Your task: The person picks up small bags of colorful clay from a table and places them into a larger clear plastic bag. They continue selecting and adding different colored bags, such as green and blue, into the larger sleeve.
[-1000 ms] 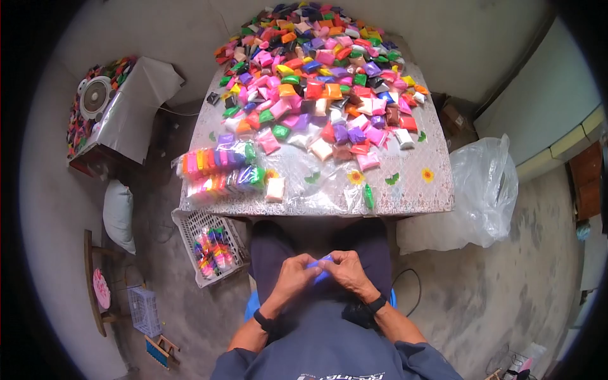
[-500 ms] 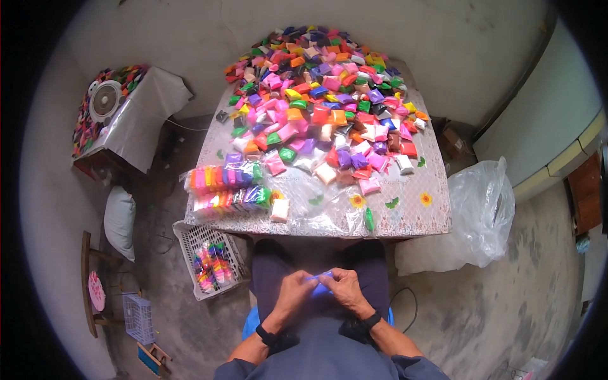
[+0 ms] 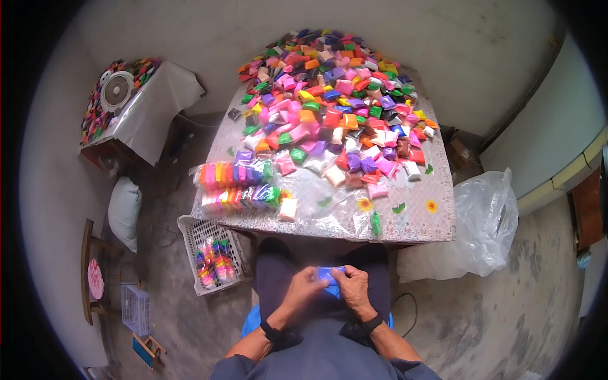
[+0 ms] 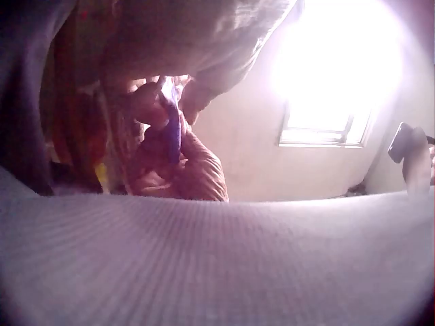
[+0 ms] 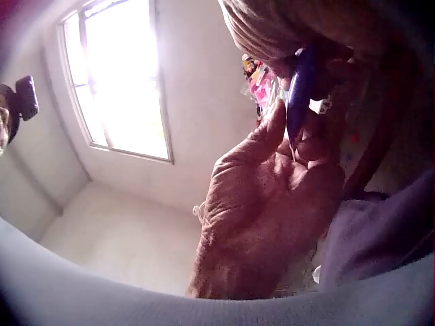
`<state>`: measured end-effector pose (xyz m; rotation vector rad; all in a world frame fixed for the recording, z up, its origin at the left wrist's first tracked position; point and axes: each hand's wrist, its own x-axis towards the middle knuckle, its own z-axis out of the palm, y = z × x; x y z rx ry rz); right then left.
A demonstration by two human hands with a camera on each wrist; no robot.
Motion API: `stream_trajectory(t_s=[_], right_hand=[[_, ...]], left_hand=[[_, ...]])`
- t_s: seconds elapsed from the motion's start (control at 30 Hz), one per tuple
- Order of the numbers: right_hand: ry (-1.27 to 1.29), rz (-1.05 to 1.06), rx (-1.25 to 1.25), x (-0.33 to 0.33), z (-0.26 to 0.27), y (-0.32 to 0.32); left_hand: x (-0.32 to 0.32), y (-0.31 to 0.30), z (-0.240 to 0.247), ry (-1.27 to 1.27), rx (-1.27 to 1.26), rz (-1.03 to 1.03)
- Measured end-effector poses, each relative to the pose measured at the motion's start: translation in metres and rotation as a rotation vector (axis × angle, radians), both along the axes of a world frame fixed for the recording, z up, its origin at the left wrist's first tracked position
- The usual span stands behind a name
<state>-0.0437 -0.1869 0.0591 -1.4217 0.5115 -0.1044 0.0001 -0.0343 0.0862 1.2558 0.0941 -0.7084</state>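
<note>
Over the lap, a small blue packet (image 3: 330,276) is held between both hands, its flat face more exposed than its edges. My left hand (image 3: 304,288), blurred in the head view, pinches its left side. With thumb and fingers, my right hand (image 3: 353,290) grips the right side. In the right wrist view the packet (image 5: 301,95) appears edge-on as a blue-purple sliver, the right thumb and fingertips on its lower part and the other hand above. The left wrist view shows the packet (image 4: 174,132) dimly, between shadowed fingers.
A large heap of colourful packets (image 3: 329,95) covers the back of the table (image 3: 411,221). Bagged rows of packets (image 3: 237,183) lie at its front left, near a white packet (image 3: 287,209) and a green one (image 3: 375,223). Below left stands a basket (image 3: 190,253); right, a plastic bag (image 3: 484,221).
More of the packet's blue face now shows between the hands, and the left hand has shifted slightly at its left side. The head view has tilted, so the table appears lower.
</note>
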Motion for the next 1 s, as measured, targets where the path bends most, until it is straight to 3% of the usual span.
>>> stream_trajectory(t_s=[0.3, 0.37, 0.7, 0.77, 0.9, 1.0], right_hand=[[0.027, 0.225, 0.147, -0.002, 0.014, -0.007], [0.038, 0.261, 0.135, -0.002, 0.007, -0.010], [0.045, 0.222, 0.129, -0.002, 0.000, -0.007], [0.020, 0.188, 0.272, -0.001, -0.006, -0.007], [0.006, 0.172, 0.305, 0.001, 0.001, -0.008], [0.029, 0.214, 0.245, 0.001, 0.007, -0.010]], left_hand=[[0.003, 0.005, -0.017, -0.108, 0.078, 0.022], [0.006, 0.002, 0.003, -0.119, 0.150, 0.014], [0.005, 0.005, -0.004, -0.099, 0.112, -0.012], [0.005, 0.003, 0.000, -0.093, 0.091, 0.002], [0.007, 0.000, -0.002, -0.147, 0.081, 0.036], [0.011, 0.002, -0.005, -0.159, 0.078, 0.041]])
